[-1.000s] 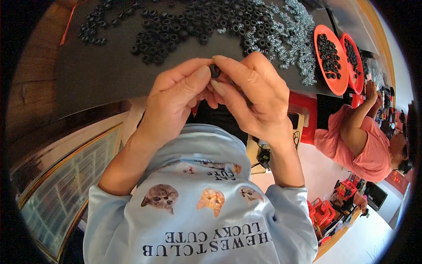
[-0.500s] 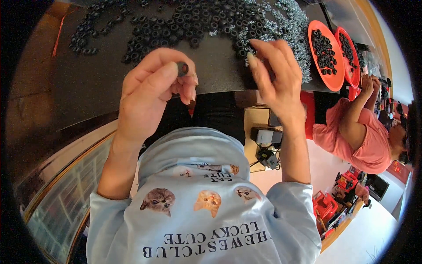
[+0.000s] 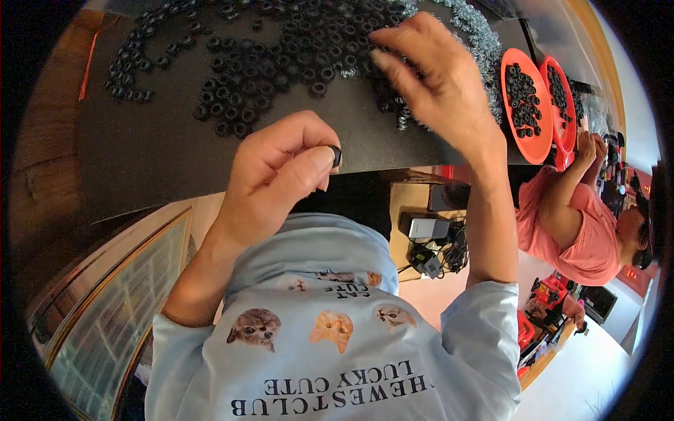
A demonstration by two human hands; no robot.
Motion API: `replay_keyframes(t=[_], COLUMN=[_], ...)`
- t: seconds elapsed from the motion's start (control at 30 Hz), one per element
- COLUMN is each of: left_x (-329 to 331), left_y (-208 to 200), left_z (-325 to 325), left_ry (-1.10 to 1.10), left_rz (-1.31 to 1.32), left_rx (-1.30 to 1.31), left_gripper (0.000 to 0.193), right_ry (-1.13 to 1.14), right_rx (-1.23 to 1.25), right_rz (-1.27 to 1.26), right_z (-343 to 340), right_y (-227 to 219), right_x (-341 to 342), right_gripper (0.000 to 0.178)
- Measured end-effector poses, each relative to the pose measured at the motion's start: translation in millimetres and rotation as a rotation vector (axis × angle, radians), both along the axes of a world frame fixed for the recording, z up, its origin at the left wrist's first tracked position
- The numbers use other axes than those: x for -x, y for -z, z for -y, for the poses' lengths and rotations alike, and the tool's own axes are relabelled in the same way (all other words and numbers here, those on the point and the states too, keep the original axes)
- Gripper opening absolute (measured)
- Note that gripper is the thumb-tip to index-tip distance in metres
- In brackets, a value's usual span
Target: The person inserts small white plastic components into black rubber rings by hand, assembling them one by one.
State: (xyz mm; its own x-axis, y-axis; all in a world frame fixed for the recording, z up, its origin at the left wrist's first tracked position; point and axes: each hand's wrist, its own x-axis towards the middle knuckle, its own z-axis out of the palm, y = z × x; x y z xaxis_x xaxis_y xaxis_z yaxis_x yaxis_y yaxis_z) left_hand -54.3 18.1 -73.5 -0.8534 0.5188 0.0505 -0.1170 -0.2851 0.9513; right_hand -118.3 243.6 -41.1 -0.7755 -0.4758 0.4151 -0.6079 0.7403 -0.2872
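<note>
Pinching a black ring (image 3: 337, 156) between thumb and forefinger of the left hand (image 3: 277, 168), holding it near the front edge of the dark table (image 3: 154, 154) and curling the other left fingers in beneath. Reaching forward with the right hand (image 3: 446, 77), hovering around the border between loose rings (image 3: 274, 63) and silver springs (image 3: 484, 35). Parting right thumb and forefinger, leaving a gap between the tips; blurring there, so being unable to tell about any contact with the parts below. Having two plates to the right, a near red plate (image 3: 531, 150) and a far red plate (image 3: 566, 140), both carrying more black rings. Sitting near a co-worker (image 3: 570, 238) in pink, further right. Wearing a light blue shirt (image 3: 316, 379) printed with cat faces. Having a pale device (image 3: 428, 228) and black cables (image 3: 456, 252) beside the right forearm, below table level.
</note>
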Motion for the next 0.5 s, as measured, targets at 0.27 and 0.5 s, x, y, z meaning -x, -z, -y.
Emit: replay_keyframes(t=[0.27,0.5], left_x=[0,2], left_y=[1,3], left_z=[2,3], left_ry=[-0.029,-0.037], left_rz=[-0.054,-0.088], left_rx=[0.028,0.010], left_gripper=[0.015,0.014], right_ry=[0.092,-0.078], right_rx=[-0.174,-0.122], right_rz=[0.028,0.090], right_z=[7,24], right_y=[-1,4], right_x=[9,4], right_gripper=[0.020,0.010])
